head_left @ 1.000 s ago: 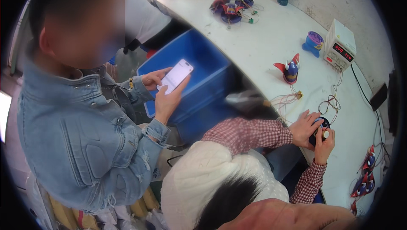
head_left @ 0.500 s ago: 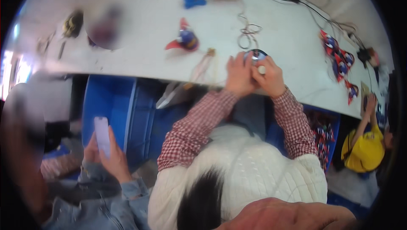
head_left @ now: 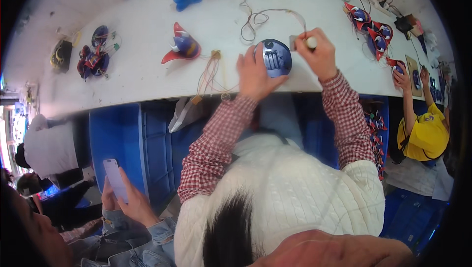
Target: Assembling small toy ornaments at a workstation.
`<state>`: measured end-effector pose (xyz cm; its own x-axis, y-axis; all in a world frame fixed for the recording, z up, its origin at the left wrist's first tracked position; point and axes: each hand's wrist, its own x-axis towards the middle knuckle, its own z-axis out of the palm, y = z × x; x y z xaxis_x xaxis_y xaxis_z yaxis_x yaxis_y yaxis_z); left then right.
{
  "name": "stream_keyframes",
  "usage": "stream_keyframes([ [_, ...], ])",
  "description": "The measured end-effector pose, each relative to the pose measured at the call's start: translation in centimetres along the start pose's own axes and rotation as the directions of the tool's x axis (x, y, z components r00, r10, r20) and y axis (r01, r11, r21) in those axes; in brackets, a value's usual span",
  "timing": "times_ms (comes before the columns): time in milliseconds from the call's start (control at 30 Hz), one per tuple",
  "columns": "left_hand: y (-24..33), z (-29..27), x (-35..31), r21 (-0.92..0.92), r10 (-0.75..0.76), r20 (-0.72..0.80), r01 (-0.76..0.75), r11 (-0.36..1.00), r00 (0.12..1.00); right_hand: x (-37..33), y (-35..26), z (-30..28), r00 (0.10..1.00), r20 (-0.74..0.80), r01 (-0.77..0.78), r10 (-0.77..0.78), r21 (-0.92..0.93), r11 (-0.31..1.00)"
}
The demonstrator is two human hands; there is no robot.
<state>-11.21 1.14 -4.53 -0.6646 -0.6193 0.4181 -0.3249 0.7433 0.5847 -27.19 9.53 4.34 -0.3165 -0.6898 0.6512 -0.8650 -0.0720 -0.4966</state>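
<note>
Just ahead of the left grip (head_left: 256, 76), a dark blue, round plastic housing (head_left: 278, 60) lies on the white tabletop (head_left: 142, 82), its recessed rectangular compartment facing up. The left grip is closed about it, fingers over the left rim and thumb along the near edge.

The change lies to the right: a second ago both grips crowd together over the housing; now the right grip (head_left: 317, 53) stands off to its right, and the compartment shows clearly. This looks like a pause in the two-handed handling, with the left grip alone steadying the piece.

The right grip is wrapped around a short tool with a cream, rounded end (head_left: 310, 42). At its fingertips, just beside the housing, shows a small, flat grey piece (head_left: 293, 42), too blurred to identify. A thin dark cable (head_left: 275, 10) loops ahead of both grips and runs toward the right one; whether it is held there is unclear.

Left of the left grip lies a small yellowish-brown block (head_left: 216, 54) with thin reddish wires, and farther left a red-and-blue horned plastic figure (head_left: 186, 46). Well to the right of the right grip, similar red-and-blue figures (head_left: 379, 43) lie clustered.
</note>
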Motion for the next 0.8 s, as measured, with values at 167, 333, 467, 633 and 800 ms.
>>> stream_keyframes([
  [167, 0.5, -0.1, -0.5, 0.043, -0.011, -0.046, 0.013, 0.999, 0.999, 0.4, 8.2, -0.6, 0.994, -0.009, -0.111, 0.111, -0.104, 0.988],
  [333, 2.9, -3.3, -2.8, 0.110, 0.096, -0.159, -0.078, 0.991, 0.983, 0.2, 9.5, -0.9, 0.926, 0.105, -0.362, 0.364, -0.040, 0.931],
  [467, 2.7, -6.7, -7.0, -0.145, 0.084, -0.285, -0.130, 0.981, 0.955, 0.3, 10.2, -0.3, 0.888, 0.157, -0.436, 0.431, -0.005, 0.900],
  [633, -4.1, -11.4, -6.6, 0.086, -0.163, -0.518, 0.241, 0.967, 0.840, -1.0, 9.7, -0.5, 0.876, 0.081, -0.477, 0.476, -0.012, 0.879],
  [800, -10.5, -13.4, -4.8, 0.174, -0.404, -0.350, 0.483, 0.858, 0.845, -2.1, 4.2, -1.4, 0.927, -0.299, -0.228, 0.225, 0.023, 0.973],
])
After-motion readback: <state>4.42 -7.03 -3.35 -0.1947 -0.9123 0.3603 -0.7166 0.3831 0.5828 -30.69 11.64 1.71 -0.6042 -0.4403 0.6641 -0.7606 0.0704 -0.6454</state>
